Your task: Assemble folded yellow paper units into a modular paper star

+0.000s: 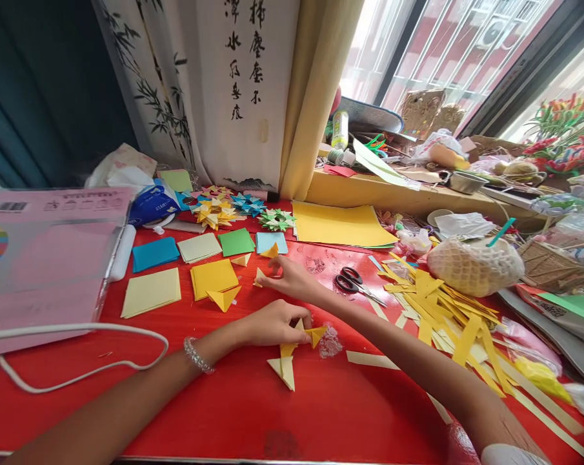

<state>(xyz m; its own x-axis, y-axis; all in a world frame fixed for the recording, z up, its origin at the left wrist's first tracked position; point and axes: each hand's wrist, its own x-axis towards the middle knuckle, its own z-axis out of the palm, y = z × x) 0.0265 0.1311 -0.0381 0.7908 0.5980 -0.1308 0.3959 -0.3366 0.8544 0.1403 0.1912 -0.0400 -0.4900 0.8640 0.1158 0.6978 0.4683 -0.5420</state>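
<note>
My left hand (279, 321), with a beaded bracelet on its wrist, pinches a joined piece of yellow and cream folded paper (282, 371) low over the table. One of its yellow points (317, 335) sticks out past my fingertips, and my fingers cover its middle. Farther off, my right hand (288, 279) reaches left across the table with thumb and fingers apart. By its fingertips are a small orange folded triangle (271, 251) and a cream folded piece (259, 276). A yellow folded triangle (223, 298) lies against a stack of yellow paper squares (213, 278).
Black-handled scissors (352, 280) and yellow paper strips (446, 303) lie to the right. Blue paper squares (155, 255), green squares (236, 241) and finished paper rings (277, 220) stand behind. A pink package (54, 258) and white cable (127, 328) occupy the left.
</note>
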